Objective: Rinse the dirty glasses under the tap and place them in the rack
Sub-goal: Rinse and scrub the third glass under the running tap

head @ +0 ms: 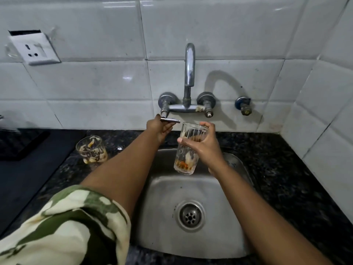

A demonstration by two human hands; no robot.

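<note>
Glasses are seen at two places in the head view: a tall ribbed clear glass [186, 148] smeared with orange and brown residue is held upright over the stainless steel sink [162, 236], and a shorter clear dirty glass [91, 149] is left standing on the dark speckled stone table [282, 169], to the left of the sink. The tall glass is gripped around its upper half by the right hand [202, 145], thumb on the near side and fingers wrapped behind. The flat metal lever handle [170, 121] of the wall-mounted chrome tap [189, 73] is pinched by the left hand [159, 129], closed on it from below. No water is seen at the spout. A camouflage-patterned short sleeve [63, 226] is visible on the left arm. A white wall socket [35, 49] is set in the white tiles at the upper left.
</note>
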